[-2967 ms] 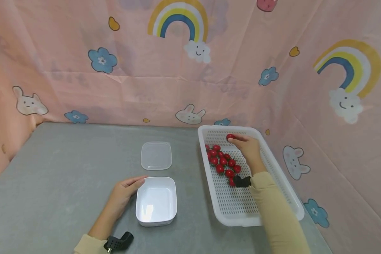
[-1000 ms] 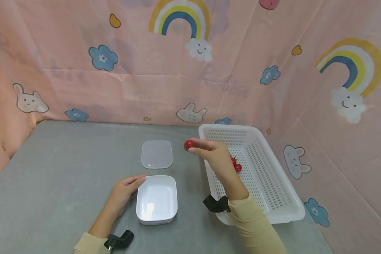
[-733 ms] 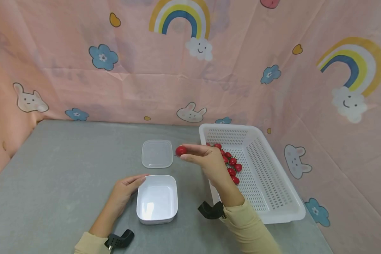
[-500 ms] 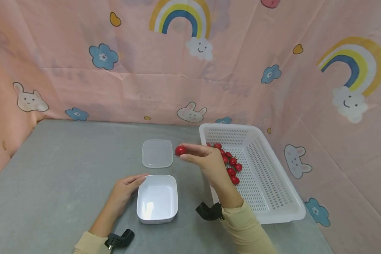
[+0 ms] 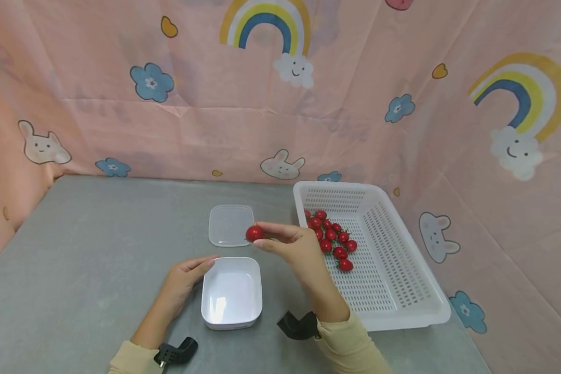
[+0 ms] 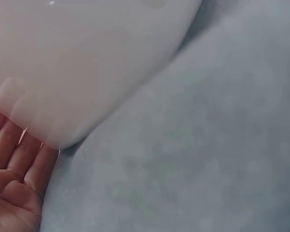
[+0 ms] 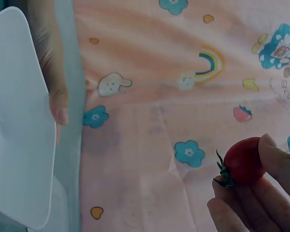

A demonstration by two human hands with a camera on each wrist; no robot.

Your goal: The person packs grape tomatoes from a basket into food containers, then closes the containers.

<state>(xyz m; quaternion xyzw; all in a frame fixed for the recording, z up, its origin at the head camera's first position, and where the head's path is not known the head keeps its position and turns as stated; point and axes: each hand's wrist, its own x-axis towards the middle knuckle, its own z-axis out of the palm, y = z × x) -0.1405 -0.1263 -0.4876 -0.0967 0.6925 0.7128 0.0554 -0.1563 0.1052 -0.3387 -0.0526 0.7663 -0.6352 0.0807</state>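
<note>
A red cherry tomato [image 5: 254, 233] with a green stem end is pinched between the thumb and fingers of my right hand [image 5: 294, 252], raised over the table behind the white box. The right wrist view shows the same tomato [image 7: 244, 162] with its green calyx facing out. My left hand [image 5: 181, 283] rests against the left back corner of the square white box [image 5: 231, 292], whose inside shows bare. In the left wrist view, fairly straight fingers [image 6: 19, 150] lie along the box's outer wall. A clear flat lid [image 5: 229, 226] lies behind the box, partly overlapped by the held tomato.
At the right stands a white perforated basket [image 5: 378, 280] with several cherry tomatoes [image 5: 340, 253] gathered at its left side. A grey cloth covers the table [image 5: 98, 249]. A pink printed curtain [image 5: 191, 130] hangs behind and along the right.
My right hand has carried the tomato out of the basket, leftward and toward me, to a spot behind the box. My left hand and the box have stayed in place.
</note>
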